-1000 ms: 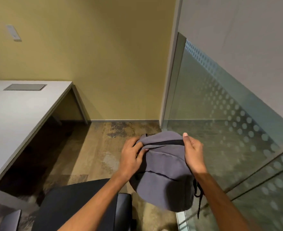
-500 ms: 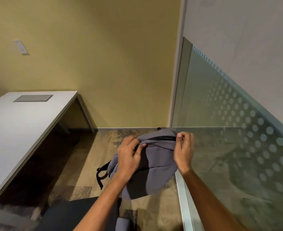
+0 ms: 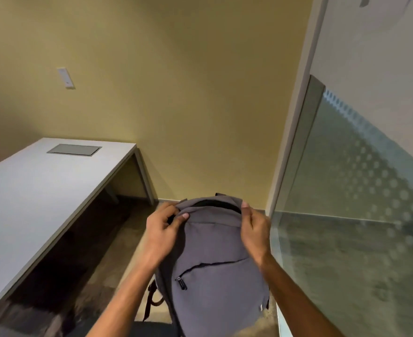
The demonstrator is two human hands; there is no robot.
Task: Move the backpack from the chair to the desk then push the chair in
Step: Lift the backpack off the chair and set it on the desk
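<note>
A grey backpack (image 3: 212, 271) hangs upright in the air in front of me, its front zip pocket facing me and its top zip partly open. My left hand (image 3: 163, 231) grips its top left corner and my right hand (image 3: 253, 227) grips its top right corner. Dark straps dangle at its lower left. The white desk (image 3: 35, 193) stands to the left, apart from the backpack. Only a dark sliver of the chair (image 3: 157, 330) shows at the bottom edge below the backpack.
A grey hatch (image 3: 74, 150) is set into the desk's far end. A yellow wall with a white switch plate (image 3: 65, 77) stands ahead. A frosted glass partition (image 3: 346, 215) with a dotted pattern runs along the right. Patterned floor lies between desk and glass.
The backpack has been lifted higher and turned upright, front pocket toward me. The view has tilted up, so the chair seat has dropped almost out of sight.
</note>
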